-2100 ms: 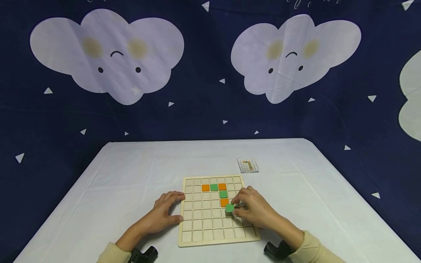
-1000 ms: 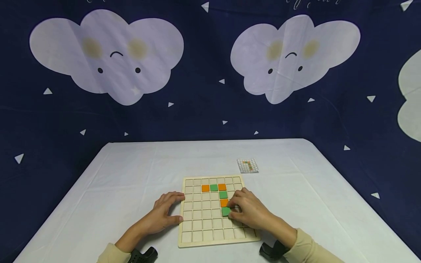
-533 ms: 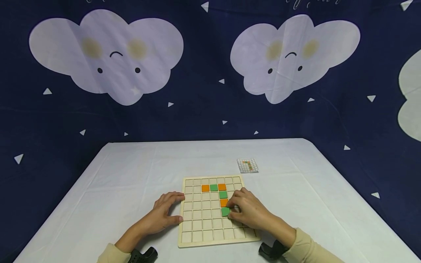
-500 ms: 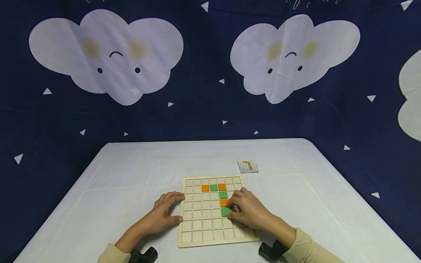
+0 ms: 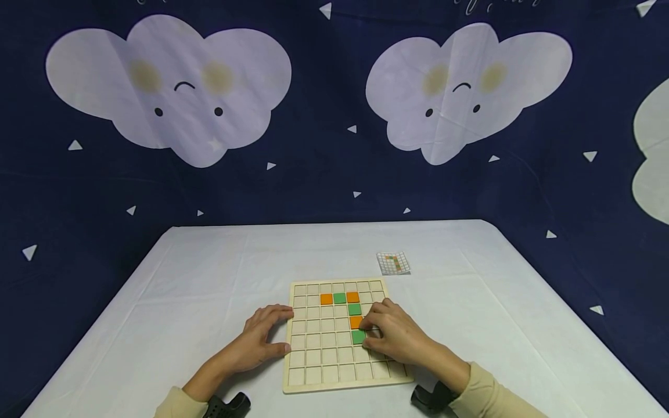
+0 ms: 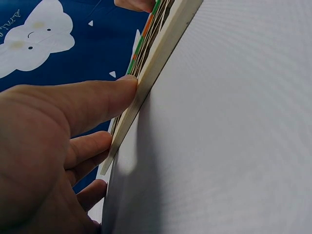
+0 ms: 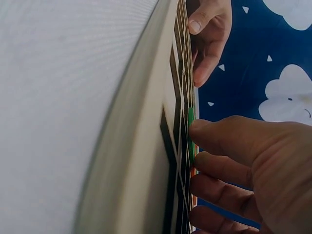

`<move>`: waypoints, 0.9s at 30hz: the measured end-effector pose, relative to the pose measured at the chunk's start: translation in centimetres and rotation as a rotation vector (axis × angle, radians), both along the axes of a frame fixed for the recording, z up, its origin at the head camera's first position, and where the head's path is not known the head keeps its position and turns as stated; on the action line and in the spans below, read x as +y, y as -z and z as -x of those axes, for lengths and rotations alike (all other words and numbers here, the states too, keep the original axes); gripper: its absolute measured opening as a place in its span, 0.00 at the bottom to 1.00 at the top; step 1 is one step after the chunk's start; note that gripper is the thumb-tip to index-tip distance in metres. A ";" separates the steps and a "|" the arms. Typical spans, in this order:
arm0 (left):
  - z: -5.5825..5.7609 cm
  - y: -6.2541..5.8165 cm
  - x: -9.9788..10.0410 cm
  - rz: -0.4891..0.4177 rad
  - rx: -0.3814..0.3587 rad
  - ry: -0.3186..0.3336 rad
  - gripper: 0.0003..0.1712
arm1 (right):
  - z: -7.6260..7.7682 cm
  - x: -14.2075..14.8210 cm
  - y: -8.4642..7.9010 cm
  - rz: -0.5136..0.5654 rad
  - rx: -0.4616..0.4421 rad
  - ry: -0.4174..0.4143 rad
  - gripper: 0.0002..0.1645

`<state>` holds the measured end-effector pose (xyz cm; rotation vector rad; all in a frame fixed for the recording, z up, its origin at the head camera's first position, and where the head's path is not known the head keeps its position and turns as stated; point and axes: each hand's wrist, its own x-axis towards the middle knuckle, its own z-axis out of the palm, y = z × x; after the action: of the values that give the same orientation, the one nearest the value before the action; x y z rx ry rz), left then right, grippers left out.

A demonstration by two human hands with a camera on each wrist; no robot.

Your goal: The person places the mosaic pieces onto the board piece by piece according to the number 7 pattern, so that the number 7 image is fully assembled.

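A wooden grid board (image 5: 321, 388) lies on the white table, with orange and green square tiles forming a bent line in its cells. My left hand (image 5: 257, 339) touches the board's left edge with extended thumb and fingertips, also seen in the left wrist view. My right hand (image 5: 399, 332) reaches over the board's right side. Its thumb and bent index finger are at the right edge of the nearest green tile (image 5: 358, 337), which sits in the grid. In the right wrist view, the thumb touches this green tile (image 7: 191, 134). Just beyond it lies an orange tile (image 5: 355, 322), partly behind the index finger.
A small card (image 5: 394, 263) printed with a grid and a coloured pattern lies behind the board, to the right. The white tablecloth (image 5: 209, 261) spreads around both. Behind the table hangs a dark blue curtain (image 5: 324, 191) with clouds and triangles.
About two seconds ago the right hand held the green tile above the board. It moved slightly left and lowered it into the cell below the orange tile. The left hand stayed put.
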<state>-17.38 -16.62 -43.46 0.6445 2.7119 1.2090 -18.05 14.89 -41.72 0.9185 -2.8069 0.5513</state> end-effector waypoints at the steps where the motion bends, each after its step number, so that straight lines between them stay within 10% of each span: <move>1: 0.0 0.0 0.0 0.001 0.000 -0.001 0.34 | 0.0 0.0 0.0 -0.001 -0.002 0.001 0.13; 27: -0.1 -0.1 0.1 -0.008 -0.014 -0.003 0.33 | -0.4 1.5 -0.9 0.009 -0.020 0.087 0.15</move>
<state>-17.30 -16.53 -43.33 0.6306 2.6993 1.2212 -17.69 16.40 -40.79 0.7890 -2.8442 0.5631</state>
